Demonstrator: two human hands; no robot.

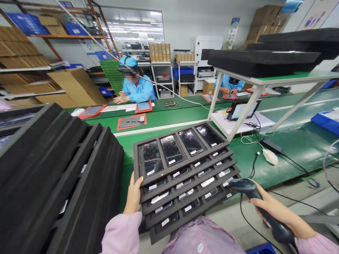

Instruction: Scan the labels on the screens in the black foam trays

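The left hand (135,192) grips stacked black trays (165,172) (labelled screens (171,150) inside); the right hand (267,203) clasps a scanner (245,187).

And there's the mouse (270,157), over toward the counter's (296,137) near edge, adapter (271,145) just beside it! Monitor (242,111) standing on a white board (218,118). Blue bin (322,123) out to the right, and at the far edge, a co-worker (141,87) in blue!
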